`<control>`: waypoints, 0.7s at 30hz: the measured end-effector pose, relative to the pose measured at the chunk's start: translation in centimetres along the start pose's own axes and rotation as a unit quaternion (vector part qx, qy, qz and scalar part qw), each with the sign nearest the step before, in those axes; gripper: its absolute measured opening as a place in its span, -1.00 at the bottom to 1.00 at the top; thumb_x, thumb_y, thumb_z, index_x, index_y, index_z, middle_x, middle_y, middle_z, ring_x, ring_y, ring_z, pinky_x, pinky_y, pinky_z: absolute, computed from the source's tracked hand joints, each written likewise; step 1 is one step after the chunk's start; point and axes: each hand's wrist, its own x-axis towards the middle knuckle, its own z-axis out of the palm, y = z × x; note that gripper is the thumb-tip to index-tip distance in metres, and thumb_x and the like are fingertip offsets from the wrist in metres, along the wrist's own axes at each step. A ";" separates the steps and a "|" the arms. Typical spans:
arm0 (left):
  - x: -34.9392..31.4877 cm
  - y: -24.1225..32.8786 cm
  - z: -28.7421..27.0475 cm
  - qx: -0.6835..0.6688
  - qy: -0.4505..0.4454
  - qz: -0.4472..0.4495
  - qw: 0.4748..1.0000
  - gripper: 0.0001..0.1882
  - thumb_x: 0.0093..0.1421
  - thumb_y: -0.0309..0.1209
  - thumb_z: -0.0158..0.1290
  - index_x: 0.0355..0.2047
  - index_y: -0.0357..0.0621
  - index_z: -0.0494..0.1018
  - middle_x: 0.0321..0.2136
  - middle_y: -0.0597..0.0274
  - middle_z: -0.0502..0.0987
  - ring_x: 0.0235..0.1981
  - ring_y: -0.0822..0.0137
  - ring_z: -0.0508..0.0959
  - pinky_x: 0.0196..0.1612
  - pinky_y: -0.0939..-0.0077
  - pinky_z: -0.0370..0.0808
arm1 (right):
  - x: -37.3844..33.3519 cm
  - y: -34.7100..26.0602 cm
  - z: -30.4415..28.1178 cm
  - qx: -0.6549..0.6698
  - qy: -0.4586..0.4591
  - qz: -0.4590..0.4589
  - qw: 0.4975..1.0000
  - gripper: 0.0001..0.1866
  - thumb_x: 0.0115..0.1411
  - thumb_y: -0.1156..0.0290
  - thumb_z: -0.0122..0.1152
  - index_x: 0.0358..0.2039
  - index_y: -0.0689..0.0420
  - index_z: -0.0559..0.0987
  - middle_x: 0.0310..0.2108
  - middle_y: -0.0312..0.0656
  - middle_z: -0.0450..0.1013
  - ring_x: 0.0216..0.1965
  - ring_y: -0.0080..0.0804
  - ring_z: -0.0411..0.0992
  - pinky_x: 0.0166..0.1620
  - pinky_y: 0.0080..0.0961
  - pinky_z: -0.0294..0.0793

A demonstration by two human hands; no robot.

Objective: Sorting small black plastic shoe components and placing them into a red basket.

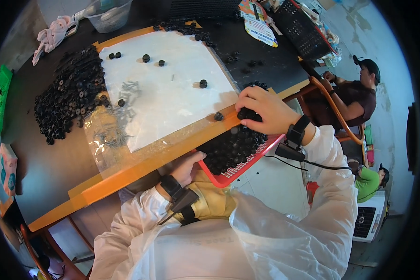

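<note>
A red perforated plastic basket point(224, 181), heaped with small black round plastic parts point(233, 149), sits just below the table's front edge. At its near left corner, my left hand point(189, 168) grips the rim, the thumb on top and the other fingers mostly hidden. My right hand point(266, 109) curls over a cluster of the same black parts point(248, 115) at the table edge, above the basket's far end. More black parts show behind its fingers. One loose part point(218, 116) rests on the edge just left of my right hand.
A white sheet point(172, 88), taped to the dark table, carries several black parts and scattered screws point(130, 88). More screws point(109, 133) lie on clear plastic near a large black heap point(70, 93). A black crate point(303, 30) stands far right. Two people point(354, 93) sit at right.
</note>
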 end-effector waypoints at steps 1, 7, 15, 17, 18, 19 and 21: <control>0.1 0.0 0.3 0.002 -0.002 -0.003 1.000 -0.85 0.16 -0.54 0.08 -0.24 -0.15 0.46 -0.30 0.25 0.53 -0.24 0.35 0.53 -0.11 0.40 0.51 | -0.6 -0.2 0.1 -0.001 0.001 0.004 1.000 -0.73 0.05 0.38 0.26 -0.22 0.07 0.47 -0.16 -0.19 0.35 -0.05 -0.14 0.32 -0.02 -0.28 0.36; 0.0 0.1 1.5 -0.005 -0.004 -0.007 1.000 -0.81 0.14 -0.53 0.09 -0.20 -0.17 0.45 -0.29 0.24 0.53 -0.22 0.32 0.54 -0.09 0.37 0.52 | -2.2 -0.2 -2.2 0.024 0.041 0.031 0.998 -0.63 0.10 0.36 0.23 -0.05 0.04 0.49 -0.04 -0.17 0.43 -0.02 -0.12 0.40 -0.01 -0.28 0.41; 0.3 -0.2 1.8 0.026 0.019 0.025 0.999 -0.86 0.12 -0.53 0.12 -0.29 -0.10 0.43 -0.35 0.30 0.51 -0.28 0.37 0.54 -0.13 0.41 0.53 | 0.4 18.9 -2.3 -0.192 0.172 0.183 0.949 -0.68 0.33 0.29 -0.05 0.02 0.13 0.46 0.04 -0.13 0.36 0.07 -0.19 0.30 0.12 -0.35 0.26; 0.7 -0.5 1.5 0.012 0.002 0.034 0.999 -0.87 0.12 -0.53 0.13 -0.31 -0.09 0.44 -0.38 0.32 0.50 -0.31 0.40 0.53 -0.16 0.43 0.53 | 2.5 21.9 -1.1 0.181 0.245 0.278 0.911 -0.69 0.33 0.30 -0.03 0.00 0.14 0.50 0.04 -0.18 0.40 0.10 -0.31 0.31 0.17 -0.46 0.21; 0.7 -0.5 1.3 -0.002 -0.007 0.046 0.999 -0.87 0.12 -0.52 0.13 -0.32 -0.07 0.44 -0.40 0.35 0.49 -0.33 0.42 0.52 -0.20 0.45 0.52 | 2.6 22.1 -0.9 0.179 0.244 0.274 0.913 -0.69 0.33 0.30 -0.03 0.00 0.14 0.50 0.04 -0.18 0.40 0.10 -0.31 0.31 0.17 -0.46 0.21; 0.7 -0.6 1.0 -0.004 -0.008 0.048 0.999 -0.87 0.12 -0.52 0.13 -0.32 -0.07 0.44 -0.40 0.35 0.49 -0.33 0.42 0.52 -0.20 0.45 0.52 | 1.9 22.0 -0.1 0.208 0.252 0.204 0.923 -0.69 0.33 0.29 -0.01 -0.01 0.15 0.51 0.03 -0.21 0.41 0.11 -0.36 0.30 0.18 -0.49 0.18; 0.1 -0.4 1.1 0.031 0.021 0.059 0.998 -0.91 0.12 -0.49 0.15 -0.36 -0.04 0.46 -0.46 0.41 0.47 -0.41 0.50 0.49 -0.32 0.56 0.48 | 1.4 19.0 0.5 0.258 0.238 0.134 0.927 -0.68 0.33 0.28 -0.01 0.00 0.15 0.51 0.01 -0.26 0.40 0.13 -0.43 0.28 0.21 -0.52 0.13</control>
